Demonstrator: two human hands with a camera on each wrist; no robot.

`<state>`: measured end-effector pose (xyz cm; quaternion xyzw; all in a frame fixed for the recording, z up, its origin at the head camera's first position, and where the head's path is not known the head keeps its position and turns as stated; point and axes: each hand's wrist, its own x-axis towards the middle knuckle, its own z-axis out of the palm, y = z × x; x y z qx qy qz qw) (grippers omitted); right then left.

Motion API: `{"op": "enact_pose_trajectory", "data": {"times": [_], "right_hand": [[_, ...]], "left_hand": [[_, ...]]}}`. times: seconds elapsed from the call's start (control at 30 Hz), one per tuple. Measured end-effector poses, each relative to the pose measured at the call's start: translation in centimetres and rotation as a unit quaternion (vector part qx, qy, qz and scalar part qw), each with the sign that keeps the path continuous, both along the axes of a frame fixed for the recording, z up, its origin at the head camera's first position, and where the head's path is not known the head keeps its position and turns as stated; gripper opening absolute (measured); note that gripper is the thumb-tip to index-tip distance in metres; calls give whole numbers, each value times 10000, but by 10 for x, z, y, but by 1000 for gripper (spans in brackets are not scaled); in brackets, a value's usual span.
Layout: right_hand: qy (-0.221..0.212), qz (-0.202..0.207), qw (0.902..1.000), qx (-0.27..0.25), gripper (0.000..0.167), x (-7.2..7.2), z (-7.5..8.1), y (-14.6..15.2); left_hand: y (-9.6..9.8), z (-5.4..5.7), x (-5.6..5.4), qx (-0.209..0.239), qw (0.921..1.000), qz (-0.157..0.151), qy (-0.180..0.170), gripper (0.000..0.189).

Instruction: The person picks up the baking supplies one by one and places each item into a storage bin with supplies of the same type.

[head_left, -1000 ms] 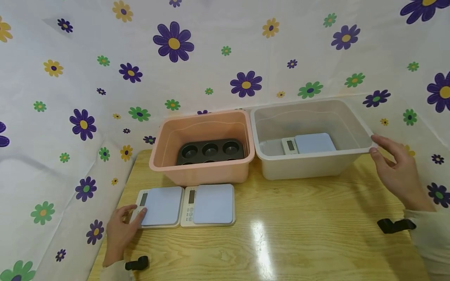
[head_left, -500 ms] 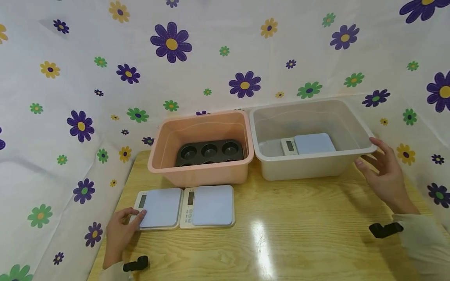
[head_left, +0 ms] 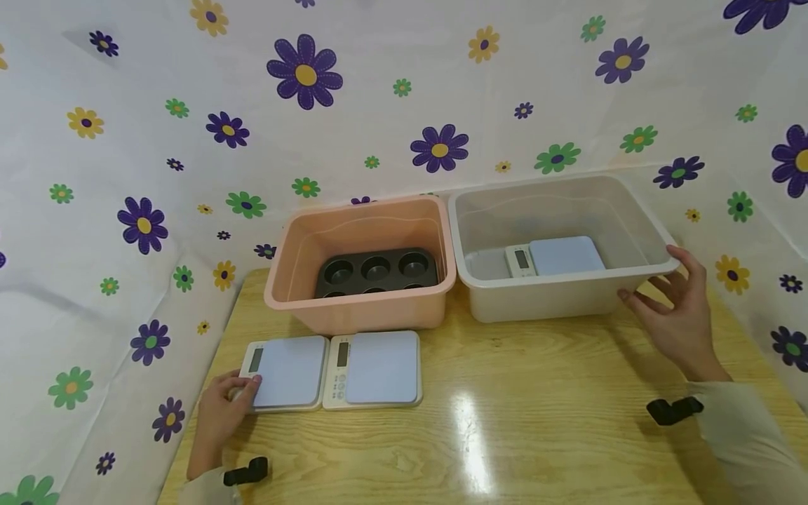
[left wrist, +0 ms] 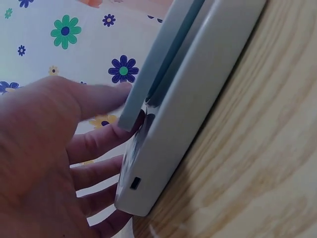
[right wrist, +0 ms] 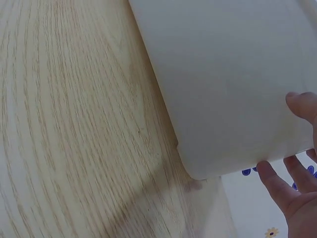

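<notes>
My left hand (head_left: 221,410) holds the left edge of a white kitchen scale (head_left: 289,373), whose display faces left. In the left wrist view, the thumb lies at the rim of the weighing plate (left wrist: 143,84) and the index fingertip reaches beneath it; the other fingers rest along the base. A second kitchen scale (head_left: 382,368) lies close against the first. At the far right, my right hand (head_left: 678,319) grips the front right corner of a white plastic bin (head_left: 543,298), thumb on the front wall, fingers round the side. Inside that bin lies another scale (head_left: 564,256).
A pink plastic bin (head_left: 372,314) stands left of the white one, their rims nearly together. It contains a dark muffin tin (head_left: 376,269). Both bins sit at the back of the wooden table (head_left: 543,414), before a flower-print cloth (head_left: 379,91) that also covers the sides.
My right hand has slid lower and leftward round the bin's corner, its thumb going from the rim to the front wall. The left hand stays at the scale's edge.
</notes>
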<state>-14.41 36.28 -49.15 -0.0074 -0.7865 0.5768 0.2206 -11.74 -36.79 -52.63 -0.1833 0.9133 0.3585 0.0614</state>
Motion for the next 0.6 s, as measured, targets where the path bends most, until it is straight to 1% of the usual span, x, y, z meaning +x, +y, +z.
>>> {"op": "enact_pose_trajectory", "data": {"times": [0.07,0.2,0.37,0.47,0.6], "right_hand": [[-38,-100,9999,44,104,-1,-1,0],[-21,-162,9999,-1,104,-2,-1,-1],[-12,-93,10000,-29,105,-1,2,-3],[24,-6,9999,-164,105,-1,3,-4],[108,109,9992,-363,107,0,1,-3]], "left_hand": [[1,0,0,29,10000,13,-47,65],[4,-1,-1,-11,9998,-9,-215,66],[6,3,-3,-35,9994,-68,-340,68],[6,8,-4,51,9995,-73,-300,68],[-2,10,-2,310,9993,-12,-226,72]]}}
